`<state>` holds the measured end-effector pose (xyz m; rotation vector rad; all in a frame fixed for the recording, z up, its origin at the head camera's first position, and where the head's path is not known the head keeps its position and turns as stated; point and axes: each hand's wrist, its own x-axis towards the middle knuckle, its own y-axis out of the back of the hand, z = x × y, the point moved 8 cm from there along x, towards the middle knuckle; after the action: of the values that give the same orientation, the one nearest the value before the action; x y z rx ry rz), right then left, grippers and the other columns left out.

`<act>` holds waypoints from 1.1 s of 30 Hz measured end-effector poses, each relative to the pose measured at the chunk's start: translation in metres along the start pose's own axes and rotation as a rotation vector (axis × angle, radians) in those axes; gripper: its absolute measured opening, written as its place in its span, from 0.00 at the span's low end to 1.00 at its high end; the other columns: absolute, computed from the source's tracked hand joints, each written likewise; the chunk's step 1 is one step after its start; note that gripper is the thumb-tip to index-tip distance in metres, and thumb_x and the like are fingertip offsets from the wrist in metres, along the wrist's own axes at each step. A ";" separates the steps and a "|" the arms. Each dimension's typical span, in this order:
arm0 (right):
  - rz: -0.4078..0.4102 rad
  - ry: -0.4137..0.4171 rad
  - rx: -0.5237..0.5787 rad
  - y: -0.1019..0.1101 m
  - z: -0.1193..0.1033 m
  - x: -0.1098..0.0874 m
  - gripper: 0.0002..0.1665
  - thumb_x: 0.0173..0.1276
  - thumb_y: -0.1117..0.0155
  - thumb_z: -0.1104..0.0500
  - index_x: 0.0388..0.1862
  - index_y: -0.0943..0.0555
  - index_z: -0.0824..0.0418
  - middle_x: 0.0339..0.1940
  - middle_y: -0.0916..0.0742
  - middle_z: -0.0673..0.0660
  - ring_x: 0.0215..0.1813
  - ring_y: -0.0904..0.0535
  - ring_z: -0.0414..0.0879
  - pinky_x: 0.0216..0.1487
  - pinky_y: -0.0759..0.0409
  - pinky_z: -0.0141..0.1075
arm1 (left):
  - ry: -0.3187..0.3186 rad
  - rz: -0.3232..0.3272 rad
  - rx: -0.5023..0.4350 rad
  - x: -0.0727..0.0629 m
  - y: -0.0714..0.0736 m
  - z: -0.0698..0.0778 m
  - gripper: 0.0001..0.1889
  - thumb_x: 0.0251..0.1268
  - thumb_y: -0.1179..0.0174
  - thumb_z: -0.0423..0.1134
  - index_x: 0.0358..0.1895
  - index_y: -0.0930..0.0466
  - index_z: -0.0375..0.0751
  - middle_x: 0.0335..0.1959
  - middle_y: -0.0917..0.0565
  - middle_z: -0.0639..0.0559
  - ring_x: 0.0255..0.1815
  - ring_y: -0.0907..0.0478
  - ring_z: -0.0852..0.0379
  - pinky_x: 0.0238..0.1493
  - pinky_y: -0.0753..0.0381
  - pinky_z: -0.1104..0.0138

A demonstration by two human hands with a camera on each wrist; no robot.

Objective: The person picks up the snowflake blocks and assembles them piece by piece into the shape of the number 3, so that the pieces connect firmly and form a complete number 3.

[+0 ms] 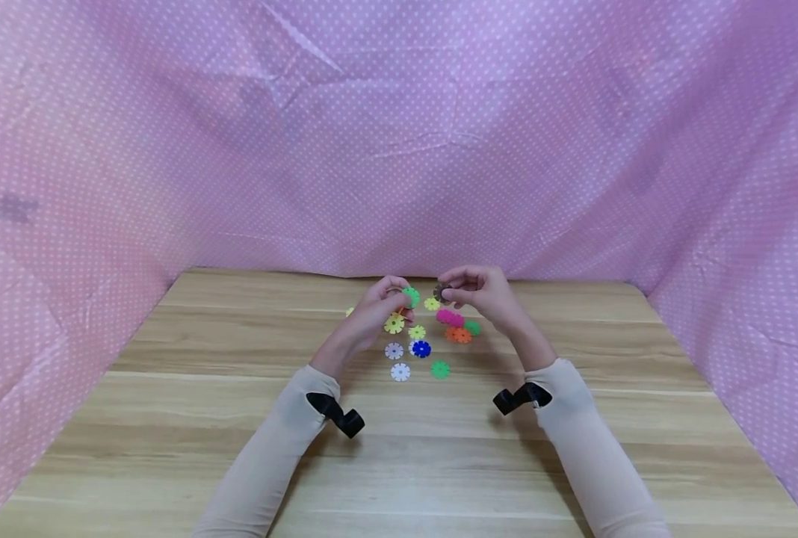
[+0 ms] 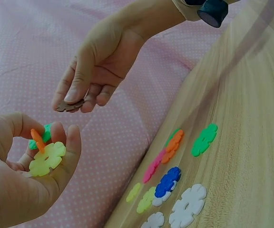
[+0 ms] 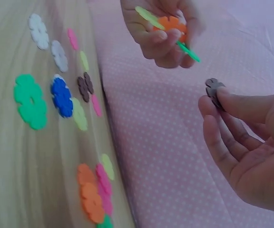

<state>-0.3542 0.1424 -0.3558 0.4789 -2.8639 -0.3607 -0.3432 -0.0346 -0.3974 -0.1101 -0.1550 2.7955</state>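
In head view, the right hand (image 1: 486,293) pinches a brown disc (image 1: 438,292), apart at three o'clock from the green-orange-yellow cluster (image 2: 38,141) the left hand (image 1: 370,311) holds

You have a light wood-grain surface (image 1: 412,471) in front of you, with notched plastic discs lying flat on it. Nearest you are a white disc (image 1: 400,372) at left and a green disc (image 1: 440,370) at right. Just beyond the white one lies a pale grey-white disc (image 1: 394,350); to its right, a blue disc (image 1: 421,349) partly covers another white piece. Past that sits a yellow disc (image 1: 417,332). Rightward you have two overlapping orange discs (image 1: 458,335), with overlapping pink discs (image 1: 449,317) just behind. Your right wrist view also shows brown discs (image 3: 85,87) beside a single pink disc (image 3: 96,105).
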 end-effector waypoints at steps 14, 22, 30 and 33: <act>0.065 0.149 -0.017 -0.022 -0.009 -0.002 0.08 0.68 0.30 0.68 0.43 0.16 0.71 0.42 0.12 0.70 0.37 0.13 0.42 0.41 0.12 0.33 | -0.013 -0.015 0.014 0.001 0.000 0.002 0.09 0.73 0.47 0.31 0.53 0.30 0.41 0.33 0.20 0.54 0.32 0.20 0.60 0.40 0.14 0.68; 0.105 0.247 -0.078 -0.026 -0.017 -0.005 0.04 0.67 0.31 0.71 0.39 0.14 0.71 0.39 0.10 0.69 0.38 0.13 0.47 0.42 0.13 0.30 | -0.023 -0.002 -0.029 0.000 0.000 0.003 0.08 0.74 0.47 0.29 0.51 0.29 0.40 0.34 0.21 0.53 0.34 0.19 0.60 0.43 0.15 0.69; 0.116 0.264 -0.044 -0.025 -0.015 -0.005 0.02 0.66 0.33 0.74 0.37 0.14 0.74 0.37 0.11 0.73 0.35 0.13 0.38 0.40 0.13 0.29 | -0.039 0.014 -0.062 -0.001 -0.001 0.004 0.08 0.73 0.46 0.27 0.52 0.28 0.36 0.36 0.20 0.52 0.32 0.17 0.61 0.46 0.13 0.68; 0.136 0.287 -0.022 -0.025 -0.015 -0.005 0.02 0.65 0.32 0.75 0.36 0.14 0.75 0.37 0.11 0.73 0.35 0.14 0.35 0.39 0.13 0.29 | -0.060 0.016 -0.061 -0.001 -0.001 0.005 0.09 0.73 0.46 0.27 0.52 0.27 0.35 0.36 0.19 0.53 0.32 0.16 0.61 0.44 0.13 0.69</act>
<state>-0.3382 0.1186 -0.3493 0.3017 -2.5935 -0.2747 -0.3425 -0.0344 -0.3921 -0.0420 -0.2557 2.8119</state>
